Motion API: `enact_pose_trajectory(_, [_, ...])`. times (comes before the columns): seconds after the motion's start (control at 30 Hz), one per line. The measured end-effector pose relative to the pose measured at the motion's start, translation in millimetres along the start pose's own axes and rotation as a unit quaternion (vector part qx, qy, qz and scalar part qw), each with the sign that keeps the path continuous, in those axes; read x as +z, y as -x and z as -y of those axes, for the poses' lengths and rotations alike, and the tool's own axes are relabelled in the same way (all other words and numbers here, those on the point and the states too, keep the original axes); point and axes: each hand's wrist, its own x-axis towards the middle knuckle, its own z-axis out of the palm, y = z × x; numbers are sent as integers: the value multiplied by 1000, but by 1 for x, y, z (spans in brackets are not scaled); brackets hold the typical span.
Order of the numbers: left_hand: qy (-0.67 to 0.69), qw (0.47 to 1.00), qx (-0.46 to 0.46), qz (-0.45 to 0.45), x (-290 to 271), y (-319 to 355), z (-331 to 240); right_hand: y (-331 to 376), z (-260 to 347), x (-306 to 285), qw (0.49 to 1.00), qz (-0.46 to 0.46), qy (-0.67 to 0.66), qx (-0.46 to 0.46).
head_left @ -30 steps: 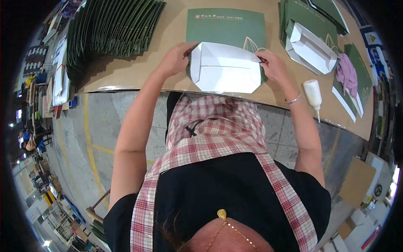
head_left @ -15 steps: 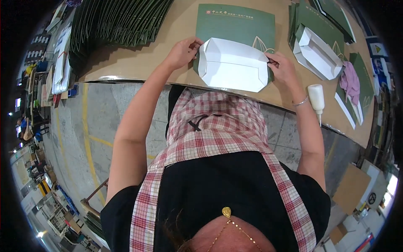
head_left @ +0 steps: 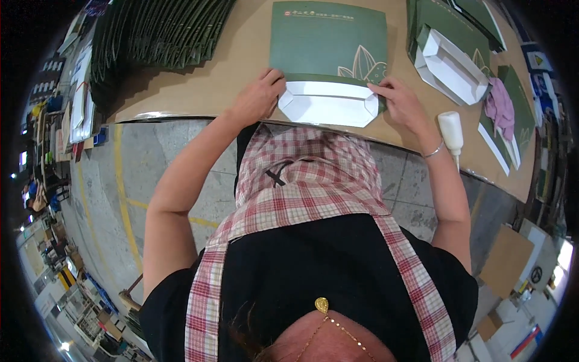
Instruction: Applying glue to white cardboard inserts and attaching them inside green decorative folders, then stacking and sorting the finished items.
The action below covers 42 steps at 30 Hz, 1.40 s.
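Step in hand, as judged: folding the bottom of a green paper bag (head_left: pixel 329 39) flat on the brown table (head_left: pixel 241 66).

Left hand (head_left: pixel 258 96) lay palm-down at the left end of the white folded flap (head_left: pixel 329 104), fingers curled and pressed together on the flap's upper left corner. Right hand (head_left: pixel 401 104) lay at the flap's right end, fingers pressed on the crease where white met green; thumb position could not be told. Neither hand lifted anything; both pressed down.

The bag lay just beyond both hands, its white flap between them, near the table's front edge.

Surroundings, rel. to hands:
- White glue bottle (head_left: pixel 451 131) just right of the right hand, on its side, nozzle toward the person.
- A second bag with open white bottom (head_left: pixel 449 63) beyond and to the right of the right hand.
- Pink cloth (head_left: pixel 499 104) farther right.
- Stack of flat green bags (head_left: pixel 157 30) beyond and left of the left hand.

Next move, as judged: req. even pressure along the crease w/ both ends kept aligned, so the flap sat square; glue bottle was w/in reach of the right hand if sealing was due.
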Motion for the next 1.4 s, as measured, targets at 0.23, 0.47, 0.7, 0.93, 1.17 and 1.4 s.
enact_pose_trajectory(0.23, [-48, 994, 23, 93, -12, 43, -37, 44, 67, -15, 994, 100, 41, 2])
enact_pose_trajectory(0.47, [68, 997, 32, 2, 7, 54, -17, 62, 81, 7, 995, 59, 54, 56])
enact_pose_trajectory(0.7, [149, 988, 16, -26, 7, 55, -19, 61, 72, 6, 995, 69, -2, 68])
enact_pose_trajectory(0.93, [188, 975, -60, -106, 8, 35, -31, 43, 75, 13, 934, 3, -156, 322])
enact_pose_trajectory(1.17, [-24, 998, -41, 47, 4, 12, -53, 46, 68, 31, 923, -103, -115, 353])
enact_pose_trajectory(1.4, [69, 997, 1, 40, 30, 4, -69, 49, 78, 40, 924, -161, -118, 326])
